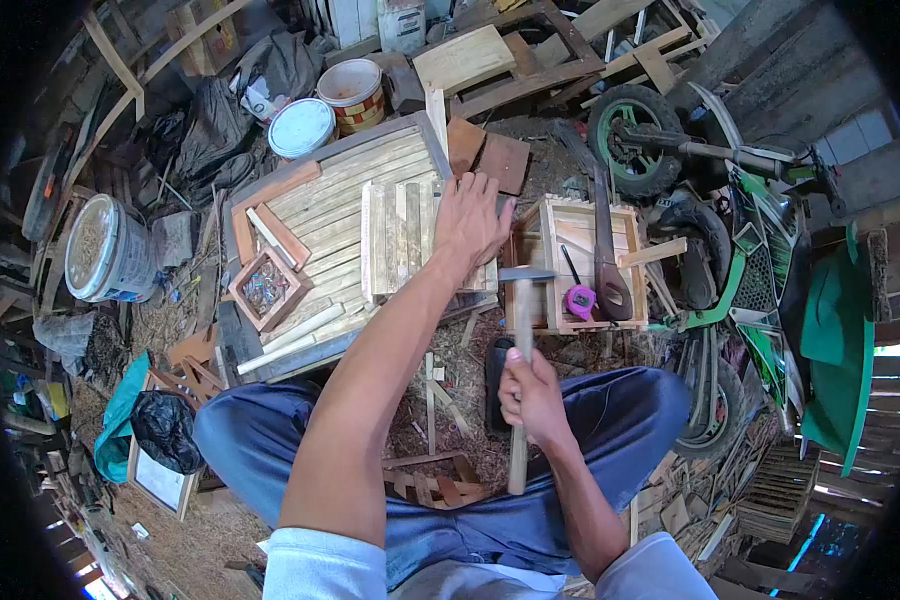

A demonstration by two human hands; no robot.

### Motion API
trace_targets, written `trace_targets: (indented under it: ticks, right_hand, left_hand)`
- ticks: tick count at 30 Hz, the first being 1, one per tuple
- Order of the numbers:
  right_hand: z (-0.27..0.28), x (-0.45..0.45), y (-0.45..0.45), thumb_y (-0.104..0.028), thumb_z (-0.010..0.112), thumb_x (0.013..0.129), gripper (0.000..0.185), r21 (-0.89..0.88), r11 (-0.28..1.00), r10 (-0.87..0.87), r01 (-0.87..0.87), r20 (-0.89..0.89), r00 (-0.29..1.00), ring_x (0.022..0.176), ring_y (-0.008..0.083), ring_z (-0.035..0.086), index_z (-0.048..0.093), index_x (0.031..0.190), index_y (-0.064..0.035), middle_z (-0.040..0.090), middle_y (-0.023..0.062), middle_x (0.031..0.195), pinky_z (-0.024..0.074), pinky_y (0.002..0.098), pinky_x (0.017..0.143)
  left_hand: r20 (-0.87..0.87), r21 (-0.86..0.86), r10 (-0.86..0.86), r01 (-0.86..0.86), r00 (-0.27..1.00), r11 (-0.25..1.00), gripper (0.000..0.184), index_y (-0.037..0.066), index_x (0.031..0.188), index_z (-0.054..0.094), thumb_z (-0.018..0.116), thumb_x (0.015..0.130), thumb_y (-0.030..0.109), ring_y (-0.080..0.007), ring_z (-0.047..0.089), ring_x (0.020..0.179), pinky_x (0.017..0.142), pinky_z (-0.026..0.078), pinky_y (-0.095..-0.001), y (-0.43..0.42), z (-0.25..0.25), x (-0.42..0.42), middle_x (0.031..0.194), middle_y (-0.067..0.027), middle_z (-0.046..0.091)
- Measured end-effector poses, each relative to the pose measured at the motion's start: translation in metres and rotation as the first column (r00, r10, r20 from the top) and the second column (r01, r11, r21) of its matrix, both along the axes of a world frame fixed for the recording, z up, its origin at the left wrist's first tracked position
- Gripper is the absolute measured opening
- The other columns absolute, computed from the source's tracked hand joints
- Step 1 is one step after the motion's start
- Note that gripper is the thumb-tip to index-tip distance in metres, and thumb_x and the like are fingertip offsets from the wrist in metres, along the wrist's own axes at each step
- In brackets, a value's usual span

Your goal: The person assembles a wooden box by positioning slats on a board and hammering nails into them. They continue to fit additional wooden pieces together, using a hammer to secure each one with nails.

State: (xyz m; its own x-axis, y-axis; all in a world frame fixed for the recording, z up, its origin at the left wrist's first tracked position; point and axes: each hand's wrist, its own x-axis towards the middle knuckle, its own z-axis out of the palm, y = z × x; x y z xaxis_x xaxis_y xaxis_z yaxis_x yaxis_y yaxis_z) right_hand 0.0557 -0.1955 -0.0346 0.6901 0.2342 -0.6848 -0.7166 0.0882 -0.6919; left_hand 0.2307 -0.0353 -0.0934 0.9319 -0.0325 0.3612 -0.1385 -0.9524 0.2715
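Observation:
My right hand [537, 400] is closed round the pale wooden handle of a hammer [519, 440]; its metal head is at the top, beside the slatted piece. My left hand [470, 228] presses down on the right side of a small slatted wooden piece [395, 240], fingers bent over its far part and thumb out to the right. What lies under the palm is hidden. The piece rests on a larger slatted wooden board [325, 232] with a dark frame. A small wooden box of nails [269, 289] stands on the board's left part.
To the right, a wooden crate [555, 325] carries a pink tape measure [580, 301], a pencil [569, 262] and a dark wooden tool [610, 270]. A green motorbike [745, 250] stands beyond. Buckets [350, 85] are behind the board; another bucket [110, 250] stands left.

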Motion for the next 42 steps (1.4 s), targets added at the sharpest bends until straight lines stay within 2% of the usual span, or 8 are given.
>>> trace_targets:
  ticks: [12,15,19,28,32,35,39,42]
  right_hand:
    - [-0.011,-0.001,-0.003,-0.032,0.046,0.103,0.026,0.062,0.989,-0.14,0.136,0.05,0.989,0.041,0.0053,0.031,0.038,0.085,-0.0144,0.035,-0.0044,0.063,0.0246,0.0226,0.035]
    - [-0.01,-0.001,-0.004,-0.032,0.046,0.103,0.026,0.021,0.997,0.073,-0.073,-0.017,0.997,0.041,0.0053,0.031,0.038,0.085,-0.0143,0.035,-0.0045,0.062,0.024,0.0225,0.034]
    - [-0.013,0.0,-0.002,-0.031,0.047,0.102,0.025,0.039,0.989,-0.147,0.145,0.04,0.988,0.041,0.005,0.031,0.039,0.085,-0.0144,0.034,-0.005,0.062,0.0243,0.0229,0.034]
    - [-0.009,0.004,-0.005,-0.03,0.048,0.102,0.024,-0.002,0.995,0.104,-0.104,-0.001,0.995,0.041,0.0052,0.032,0.038,0.085,-0.015,0.035,-0.0049,0.061,0.0235,0.0222,0.033]
    - [-0.013,0.008,-0.007,-0.031,0.049,0.101,0.027,0.101,0.976,-0.2,0.193,0.063,0.978,0.041,0.0051,0.032,0.039,0.083,-0.0148,0.035,-0.0049,0.061,0.0234,0.0226,0.034]
    - [-0.014,0.003,-0.006,-0.032,0.05,0.101,0.027,0.062,0.995,0.083,-0.08,-0.048,0.995,0.041,0.005,0.031,0.039,0.083,-0.0152,0.034,-0.0052,0.061,0.0233,0.0221,0.034]
    - [-0.014,0.002,-0.001,-0.032,0.05,0.101,0.028,0.055,0.983,-0.177,0.174,0.038,0.984,0.041,0.0051,0.031,0.038,0.083,-0.0148,0.034,-0.005,0.06,0.0234,0.0228,0.034]
    - [-0.009,0.009,-0.009,-0.031,0.05,0.101,0.028,0.013,1.0,0.026,-0.026,-0.015,1.0,0.04,0.005,0.031,0.038,0.082,-0.0145,0.035,-0.0049,0.06,0.0235,0.0225,0.034]
  left_hand:
    - [-0.029,0.024,0.011,-0.011,1.0,1.0,0.035,0.001,0.102,0.062,0.049,0.094,0.033,-0.0283,0.054,0.105,0.095,0.038,-0.0417,0.0,0.001,0.0,0.102,-0.014,0.06]
    - [-0.002,0.0,0.003,-0.003,1.0,1.0,0.033,0.002,0.101,0.061,0.05,0.092,0.031,-0.0282,0.055,0.105,0.095,0.038,-0.0416,0.0,0.0,-0.001,0.102,-0.0138,0.06]
    - [-0.007,0.001,0.017,-0.017,1.0,1.0,0.03,0.002,0.101,0.061,0.052,0.09,0.028,-0.0281,0.055,0.104,0.095,0.038,-0.0416,0.003,0.0,0.0,0.102,-0.0133,0.06]
    - [0.016,-0.007,0.012,-0.012,1.0,1.0,0.028,0.002,0.1,0.061,0.053,0.088,0.026,-0.0282,0.054,0.105,0.096,0.037,-0.0425,0.002,-0.003,0.0,0.101,-0.013,0.06]
    - [0.029,-0.017,0.002,-0.001,1.0,1.0,0.029,0.002,0.101,0.061,0.052,0.089,0.026,-0.0288,0.053,0.106,0.097,0.037,-0.0421,0.001,-0.003,0.0,0.102,-0.0139,0.06]
    - [0.028,-0.034,0.0,0.001,1.0,0.999,0.029,0.002,0.102,0.061,0.052,0.089,0.026,-0.0287,0.053,0.107,0.097,0.037,-0.0419,0.0,0.0,-0.002,0.103,-0.0141,0.06]
    - [-0.008,-0.013,0.011,-0.012,1.0,1.0,0.03,0.002,0.103,0.062,0.052,0.089,0.026,-0.0284,0.054,0.107,0.098,0.037,-0.0416,0.004,0.001,-0.001,0.103,-0.0132,0.06]
    - [-0.018,-0.013,0.014,-0.014,1.0,1.0,0.03,0.002,0.103,0.062,0.052,0.089,0.026,-0.028,0.054,0.106,0.098,0.037,-0.0413,-0.003,-0.001,0.0,0.102,-0.0128,0.06]
